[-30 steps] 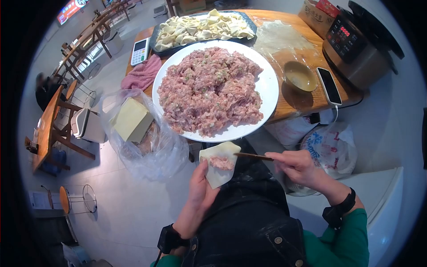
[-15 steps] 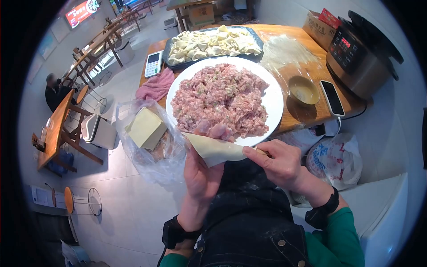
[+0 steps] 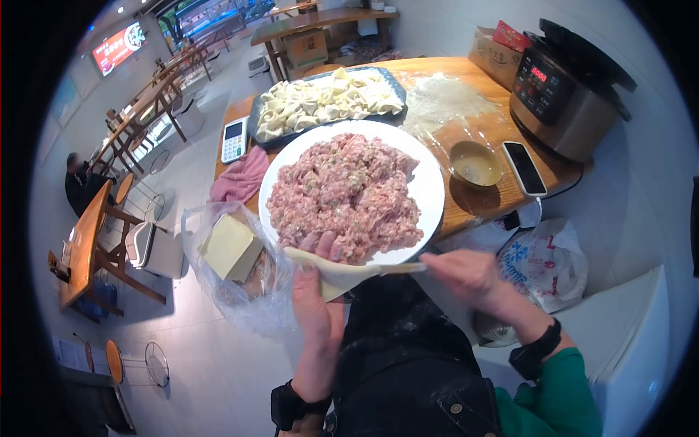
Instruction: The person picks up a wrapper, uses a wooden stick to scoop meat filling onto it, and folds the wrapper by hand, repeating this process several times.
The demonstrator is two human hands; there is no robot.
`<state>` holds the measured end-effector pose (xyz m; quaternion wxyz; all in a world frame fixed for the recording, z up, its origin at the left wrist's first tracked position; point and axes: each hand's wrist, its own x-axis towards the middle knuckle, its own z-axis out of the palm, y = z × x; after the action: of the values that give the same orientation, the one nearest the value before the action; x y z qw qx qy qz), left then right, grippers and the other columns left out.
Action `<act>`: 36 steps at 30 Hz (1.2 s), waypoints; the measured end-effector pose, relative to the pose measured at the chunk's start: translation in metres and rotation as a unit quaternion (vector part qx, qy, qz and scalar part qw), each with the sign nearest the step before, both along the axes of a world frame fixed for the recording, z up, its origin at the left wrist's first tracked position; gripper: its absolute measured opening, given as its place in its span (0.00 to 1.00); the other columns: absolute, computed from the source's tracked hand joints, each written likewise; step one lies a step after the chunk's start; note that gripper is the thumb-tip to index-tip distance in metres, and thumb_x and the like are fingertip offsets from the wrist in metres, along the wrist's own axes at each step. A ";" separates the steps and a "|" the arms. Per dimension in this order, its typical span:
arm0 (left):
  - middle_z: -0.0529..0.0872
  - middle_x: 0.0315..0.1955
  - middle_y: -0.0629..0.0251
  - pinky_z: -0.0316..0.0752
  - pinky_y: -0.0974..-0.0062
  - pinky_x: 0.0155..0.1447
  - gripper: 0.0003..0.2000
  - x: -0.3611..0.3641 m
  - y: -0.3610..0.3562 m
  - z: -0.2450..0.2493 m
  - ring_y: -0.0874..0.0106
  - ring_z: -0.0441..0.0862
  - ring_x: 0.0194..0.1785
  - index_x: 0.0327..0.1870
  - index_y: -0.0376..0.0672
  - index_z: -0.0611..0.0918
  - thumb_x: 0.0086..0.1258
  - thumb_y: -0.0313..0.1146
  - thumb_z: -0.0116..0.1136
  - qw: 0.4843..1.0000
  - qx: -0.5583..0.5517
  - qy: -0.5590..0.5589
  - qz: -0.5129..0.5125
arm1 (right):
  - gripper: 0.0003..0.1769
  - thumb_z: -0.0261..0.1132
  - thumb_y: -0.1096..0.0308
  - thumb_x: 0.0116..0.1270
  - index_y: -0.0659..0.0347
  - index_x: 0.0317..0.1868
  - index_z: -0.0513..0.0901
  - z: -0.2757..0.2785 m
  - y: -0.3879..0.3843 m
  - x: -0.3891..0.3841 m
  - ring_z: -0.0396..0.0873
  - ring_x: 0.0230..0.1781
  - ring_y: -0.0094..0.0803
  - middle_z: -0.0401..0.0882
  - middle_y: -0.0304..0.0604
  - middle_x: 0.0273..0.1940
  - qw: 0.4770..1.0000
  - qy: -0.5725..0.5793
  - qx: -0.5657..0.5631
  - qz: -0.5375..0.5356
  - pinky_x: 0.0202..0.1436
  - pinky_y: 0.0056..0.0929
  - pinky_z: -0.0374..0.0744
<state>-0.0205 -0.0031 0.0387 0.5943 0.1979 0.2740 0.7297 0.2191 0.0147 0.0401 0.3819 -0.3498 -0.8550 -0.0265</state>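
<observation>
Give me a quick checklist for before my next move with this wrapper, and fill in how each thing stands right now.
1. Wrapper supported by left hand: ok.
2. Right hand gripping the thin stick firmly: cannot tell, blurred.
3. Filling enclosed in the wrapper: cannot tell, hidden.
4. Minced meat left on the plate: ok, plenty.
5. Stack of spare wrappers in the plastic bag: ok.

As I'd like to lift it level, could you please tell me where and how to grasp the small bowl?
I'd grip the small bowl by its near and far rim, coming from above: it stands upright, mouth up, with the plate close on its left and the phone on its right.
</observation>
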 end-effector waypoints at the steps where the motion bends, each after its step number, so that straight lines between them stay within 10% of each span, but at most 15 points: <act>1: 0.71 0.59 0.54 0.66 0.67 0.65 0.24 -0.003 0.001 0.000 0.66 0.70 0.60 0.65 0.40 0.60 0.71 0.35 0.49 1.000 0.002 -0.001 -0.005 | 0.17 0.63 0.76 0.54 0.55 0.46 0.81 0.004 0.007 0.020 0.81 0.26 0.33 0.81 0.40 0.29 0.998 -0.057 0.016 -0.028 0.27 0.27 0.79; 5: 0.73 0.56 0.51 0.70 0.67 0.62 0.18 -0.005 0.002 -0.006 0.64 0.74 0.57 0.59 0.37 0.66 0.71 0.32 0.49 0.999 -0.030 -0.002 -0.033 | 0.13 0.62 0.75 0.55 0.55 0.42 0.80 0.024 0.047 0.085 0.78 0.25 0.36 0.75 0.41 0.24 0.963 -0.101 0.021 -0.248 0.27 0.33 0.76; 11: 0.81 0.47 0.57 0.74 0.72 0.54 0.16 0.012 -0.001 -0.014 0.68 0.80 0.48 0.50 0.34 0.76 0.70 0.38 0.52 0.970 -0.031 0.208 -0.119 | 0.06 0.62 0.71 0.57 0.56 0.35 0.83 0.025 0.090 0.111 0.78 0.24 0.39 0.77 0.43 0.22 0.939 -0.228 -0.002 -0.258 0.28 0.36 0.75; 13: 0.82 0.45 0.56 0.75 0.72 0.52 0.17 0.012 -0.001 -0.016 0.68 0.81 0.46 0.51 0.33 0.76 0.70 0.38 0.52 0.967 -0.039 0.229 -0.109 | 0.05 0.63 0.69 0.59 0.58 0.33 0.84 0.032 0.082 0.093 0.79 0.23 0.39 0.80 0.46 0.24 0.967 -0.061 -0.005 -0.249 0.27 0.33 0.75; 16: 0.83 0.43 0.55 0.75 0.73 0.51 0.18 0.013 0.000 -0.015 0.68 0.82 0.46 0.53 0.32 0.76 0.70 0.38 0.51 0.961 -0.040 0.253 -0.103 | 0.08 0.62 0.68 0.62 0.63 0.35 0.84 0.036 0.043 0.043 0.75 0.18 0.22 0.79 0.42 0.20 0.930 0.187 -0.297 -0.106 0.23 0.23 0.72; 23: 0.83 0.43 0.55 0.76 0.74 0.51 0.17 0.014 -0.002 -0.013 0.67 0.82 0.46 0.55 0.32 0.75 0.71 0.34 0.51 0.948 -0.035 0.305 -0.085 | 0.10 0.62 0.66 0.64 0.64 0.35 0.84 -0.001 0.015 -0.015 0.68 0.22 0.12 0.75 0.29 0.19 0.861 0.223 -0.456 -0.013 0.25 0.16 0.69; 29: 0.77 0.52 0.58 0.71 0.68 0.60 0.19 0.022 0.000 -0.024 0.68 0.75 0.56 0.61 0.40 0.68 0.71 0.34 0.49 0.995 -0.028 -0.055 -0.076 | 0.28 0.78 0.60 0.45 0.59 0.44 0.76 -0.012 -0.017 -0.060 0.61 0.26 0.13 0.72 0.27 0.31 0.824 0.304 -0.475 0.060 0.30 0.12 0.66; 31: 0.75 0.54 0.60 0.67 0.66 0.64 0.18 0.022 -0.001 -0.029 0.69 0.72 0.58 0.60 0.43 0.67 0.72 0.34 0.48 0.955 -0.010 -0.254 -0.152 | 0.23 0.75 0.62 0.50 0.61 0.43 0.77 -0.012 -0.025 -0.078 0.66 0.28 0.13 0.74 0.29 0.31 0.804 0.343 -0.484 0.033 0.33 0.13 0.69; 36: 0.77 0.49 0.64 0.71 0.66 0.60 0.16 0.030 -0.002 -0.029 0.70 0.73 0.55 0.59 0.45 0.68 0.72 0.33 0.47 0.957 -0.072 -0.275 -0.059 | 0.12 0.66 0.68 0.62 0.64 0.44 0.80 -0.021 -0.023 -0.090 0.71 0.35 0.15 0.79 0.33 0.34 0.798 0.458 -0.391 0.012 0.39 0.16 0.72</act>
<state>0.0091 -0.0056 0.0099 0.7015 -0.0377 0.1396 0.6978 0.1291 -0.0084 0.0189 0.5601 -0.4303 -0.5221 0.4781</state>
